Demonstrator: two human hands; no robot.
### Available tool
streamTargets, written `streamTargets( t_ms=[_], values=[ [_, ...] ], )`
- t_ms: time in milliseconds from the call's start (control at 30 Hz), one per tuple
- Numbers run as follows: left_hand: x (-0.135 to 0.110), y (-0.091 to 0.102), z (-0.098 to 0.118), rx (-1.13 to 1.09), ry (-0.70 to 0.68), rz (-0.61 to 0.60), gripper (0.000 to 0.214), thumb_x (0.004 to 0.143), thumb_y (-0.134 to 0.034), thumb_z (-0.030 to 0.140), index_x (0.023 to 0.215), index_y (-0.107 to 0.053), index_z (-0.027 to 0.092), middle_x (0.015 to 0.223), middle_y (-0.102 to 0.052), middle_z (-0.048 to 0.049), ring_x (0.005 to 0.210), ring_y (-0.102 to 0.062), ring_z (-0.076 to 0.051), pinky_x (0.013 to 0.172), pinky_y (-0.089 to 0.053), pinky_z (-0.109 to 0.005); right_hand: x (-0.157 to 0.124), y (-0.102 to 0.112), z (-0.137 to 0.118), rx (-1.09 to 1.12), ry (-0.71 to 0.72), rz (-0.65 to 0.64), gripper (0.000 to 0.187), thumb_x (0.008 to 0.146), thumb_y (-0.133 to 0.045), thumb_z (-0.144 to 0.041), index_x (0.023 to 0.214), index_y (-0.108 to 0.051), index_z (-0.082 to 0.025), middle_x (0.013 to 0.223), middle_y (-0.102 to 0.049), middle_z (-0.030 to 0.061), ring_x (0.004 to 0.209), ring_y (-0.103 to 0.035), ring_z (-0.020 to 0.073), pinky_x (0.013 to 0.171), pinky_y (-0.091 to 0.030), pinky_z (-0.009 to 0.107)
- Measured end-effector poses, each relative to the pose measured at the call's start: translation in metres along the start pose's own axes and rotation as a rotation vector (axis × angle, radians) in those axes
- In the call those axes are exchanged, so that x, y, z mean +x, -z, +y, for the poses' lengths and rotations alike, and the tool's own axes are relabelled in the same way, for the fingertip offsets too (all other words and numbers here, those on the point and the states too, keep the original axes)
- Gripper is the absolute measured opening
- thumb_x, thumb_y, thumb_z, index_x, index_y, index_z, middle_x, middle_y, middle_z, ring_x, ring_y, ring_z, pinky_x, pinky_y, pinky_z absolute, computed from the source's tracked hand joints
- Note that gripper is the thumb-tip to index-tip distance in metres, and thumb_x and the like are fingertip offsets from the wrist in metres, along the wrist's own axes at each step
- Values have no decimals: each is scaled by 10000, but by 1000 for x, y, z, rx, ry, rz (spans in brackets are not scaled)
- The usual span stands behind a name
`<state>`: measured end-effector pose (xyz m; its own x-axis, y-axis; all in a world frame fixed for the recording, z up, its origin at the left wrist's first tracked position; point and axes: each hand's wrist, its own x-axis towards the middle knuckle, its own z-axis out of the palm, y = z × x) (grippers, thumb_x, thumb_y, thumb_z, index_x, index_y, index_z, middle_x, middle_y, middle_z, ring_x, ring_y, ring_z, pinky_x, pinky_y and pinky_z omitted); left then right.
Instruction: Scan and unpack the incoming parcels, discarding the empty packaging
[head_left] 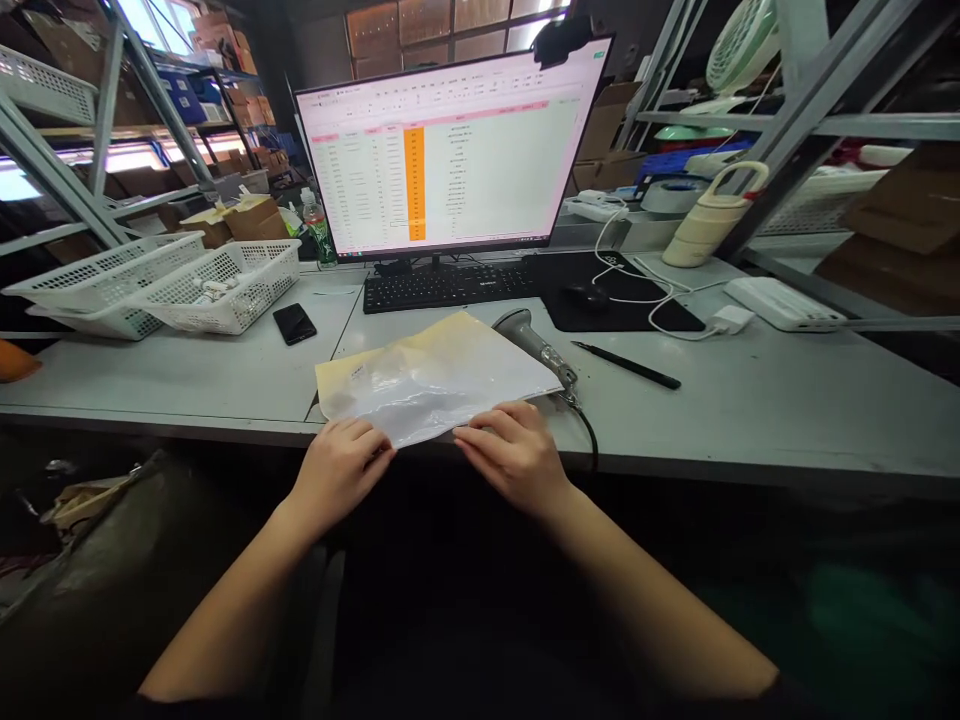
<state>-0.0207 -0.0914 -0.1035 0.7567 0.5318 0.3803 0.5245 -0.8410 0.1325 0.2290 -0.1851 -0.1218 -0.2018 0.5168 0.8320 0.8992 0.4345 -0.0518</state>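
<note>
A clear plastic bag (420, 395) with white and pale yellow sheets at it lies near the desk's front edge, its near edge slightly lifted. My left hand (341, 460) pinches the bag's near left edge. At the near right edge, my right hand (517, 450) grips the same bag between thumb and fingers. Just behind the bag's right side rests a grey barcode scanner (534, 340), partly covered, its cable hanging over the desk edge. What the bag holds inside I cannot make out fully.
A monitor (495, 170) shows a spreadsheet behind a black keyboard (450, 287). White baskets (225, 285) and a phone (295, 324) are at left. A black pen-like tool (630, 366), mouse (587, 298), white power bank (784, 303) and cream bottle (705, 225) lie or stand at right.
</note>
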Motion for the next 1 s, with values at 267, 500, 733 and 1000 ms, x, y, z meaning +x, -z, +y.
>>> streamTargets(
  t_ms=[267, 500, 733, 1000],
  values=[
    [8, 8, 10, -40, 52, -85, 151, 981, -548, 261, 876, -638, 198, 865, -665, -8, 843, -618, -195, 776, -399, -351, -15, -14, 6, -46, -45, -27, 129, 947, -644, -152, 1036, -733, -181, 820, -674, 48, 772, -541, 189, 709, -419, 337],
    [12, 10, 13, -10, 35, -98, 156, 980, -540, 255, 877, -644, 200, 842, -669, -7, 825, -623, -197, 776, -401, -359, -12, -15, 9, -58, -51, -16, 99, 948, -648, -173, 1000, -726, -203, 843, -686, 43, 798, -553, 197, 740, -433, 347],
    [15, 8, 16, 60, 8, -115, 142, 969, -565, 231, 881, -675, 209, 831, -678, -6, 817, -639, -198, 741, -393, -356, -19, -16, 13, -45, -12, -72, 104, 959, -637, -173, 953, -728, -224, 908, -730, 27, 833, -578, 191, 788, -434, 358],
    [21, 14, 28, 338, -171, -153, 167, 953, -610, 257, 820, -693, 199, 810, -685, -41, 785, -637, -249, 689, -359, -397, -19, -19, 14, -15, 18, -88, 98, 952, -636, -160, 942, -720, -210, 903, -739, 20, 845, -587, 193, 804, -442, 364]
  ],
)
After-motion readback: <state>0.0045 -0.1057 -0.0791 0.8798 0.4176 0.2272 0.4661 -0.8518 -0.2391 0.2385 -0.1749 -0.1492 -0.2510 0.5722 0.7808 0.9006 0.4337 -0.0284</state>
